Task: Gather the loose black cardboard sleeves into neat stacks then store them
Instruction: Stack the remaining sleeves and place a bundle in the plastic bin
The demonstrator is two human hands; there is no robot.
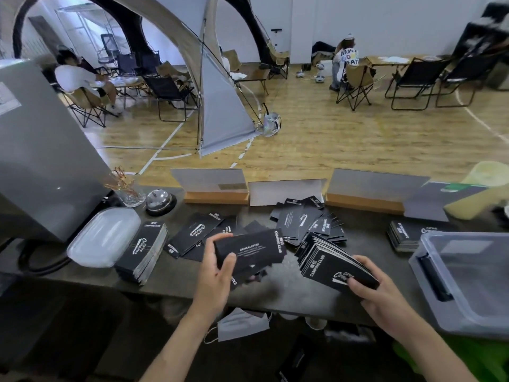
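Four gathered lots of black sleeves: a left stack and a right stack on the tabletop, one bundle in the left grip, a second bundle in the right grip. The loose sleeves overlap too much to count. Three sign cards, one bell, one jar, one clear lid, one clear bin, one face mask.

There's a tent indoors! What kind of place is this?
Probably a camping-themed café in a sports hall: a grey fabric tent stands on the line-marked wooden floor, and the black cardboard sleeves read Camping Club.
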